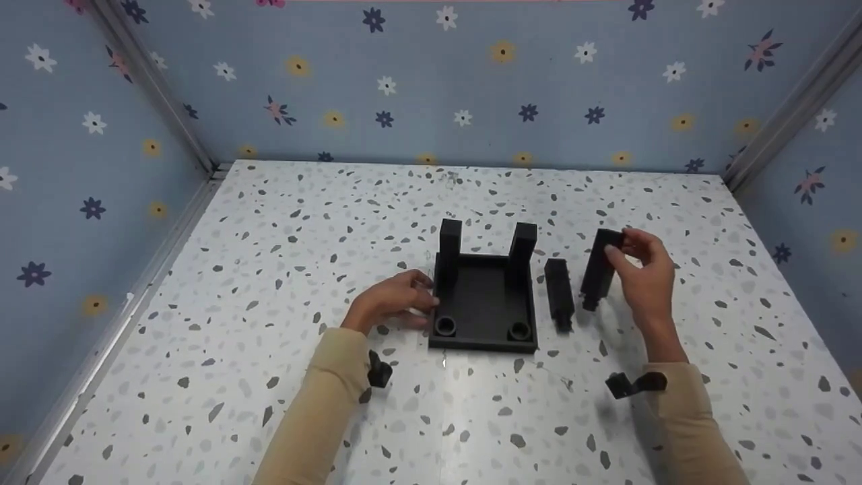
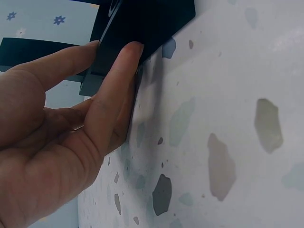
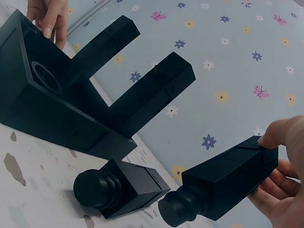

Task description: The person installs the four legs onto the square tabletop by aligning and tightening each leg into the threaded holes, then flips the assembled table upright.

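- Pale-blue back wall (image 1: 417, 81), flower-printed in white, yellow and navy
- Matching flowered side walls (image 1: 60, 175), left and right
- Grey metal corner strips (image 1: 153, 84)
- White terrazzo-patterned work surface (image 1: 269, 236), flecked with grey

The person's 2 tan-sleeved forearms (image 1: 320, 411) reach forward, well apart. The bare left hand (image 1: 397, 300) points inward, its fingers (image 2: 116, 71) loosely bent with gaps between them. The bare right hand (image 1: 648, 276) is raised, its grip a pinch, thumb (image 1: 618, 259) opposite curled fingers.
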`<state>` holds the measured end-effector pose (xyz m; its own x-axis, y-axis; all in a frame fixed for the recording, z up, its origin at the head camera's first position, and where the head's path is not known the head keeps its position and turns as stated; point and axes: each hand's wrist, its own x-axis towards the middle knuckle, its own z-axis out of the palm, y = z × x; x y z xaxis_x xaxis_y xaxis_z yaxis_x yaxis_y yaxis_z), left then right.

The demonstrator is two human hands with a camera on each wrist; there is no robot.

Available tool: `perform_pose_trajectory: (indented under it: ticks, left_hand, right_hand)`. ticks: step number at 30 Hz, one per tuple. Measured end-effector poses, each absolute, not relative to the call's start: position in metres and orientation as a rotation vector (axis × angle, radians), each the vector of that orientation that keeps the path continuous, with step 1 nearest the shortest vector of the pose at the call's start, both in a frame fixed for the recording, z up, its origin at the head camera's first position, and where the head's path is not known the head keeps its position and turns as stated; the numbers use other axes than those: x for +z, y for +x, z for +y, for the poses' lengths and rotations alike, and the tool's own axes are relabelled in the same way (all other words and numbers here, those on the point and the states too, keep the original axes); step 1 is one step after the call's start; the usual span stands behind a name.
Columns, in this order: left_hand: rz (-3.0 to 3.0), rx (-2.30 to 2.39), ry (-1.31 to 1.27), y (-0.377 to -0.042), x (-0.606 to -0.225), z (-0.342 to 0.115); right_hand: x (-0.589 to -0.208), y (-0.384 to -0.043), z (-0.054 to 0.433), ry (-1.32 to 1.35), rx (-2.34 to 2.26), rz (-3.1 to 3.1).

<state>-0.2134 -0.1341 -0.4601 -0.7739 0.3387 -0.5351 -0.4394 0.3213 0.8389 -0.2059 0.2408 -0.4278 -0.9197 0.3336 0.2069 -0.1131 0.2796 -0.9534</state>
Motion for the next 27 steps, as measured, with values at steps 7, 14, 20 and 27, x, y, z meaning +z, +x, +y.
perform_pose_trajectory:
  ticks: [7,14,20,27]
  left_hand:
    - [1.938,1.527,-0.086,-0.214,-0.461,-0.133]
    - [1.943,1.525,-0.078,-0.214,-0.461,-0.133]
    - [1.944,1.519,-0.078,-0.213,-0.460,-0.134]
    - [1.943,1.511,-0.093,-0.212,-0.459,-0.135]
  right_hand:
    - [-0.420,-0.202,0.232,-0.070,1.725,-2.101]
    - [-0.413,-0.199,0.223,0.050,1.781,-2.025]
    - [-0.407,-0.194,0.215,0.125,1.811,-1.981]
    - [-0.403,-0.190,0.203,0.195,1.860,-1.942]
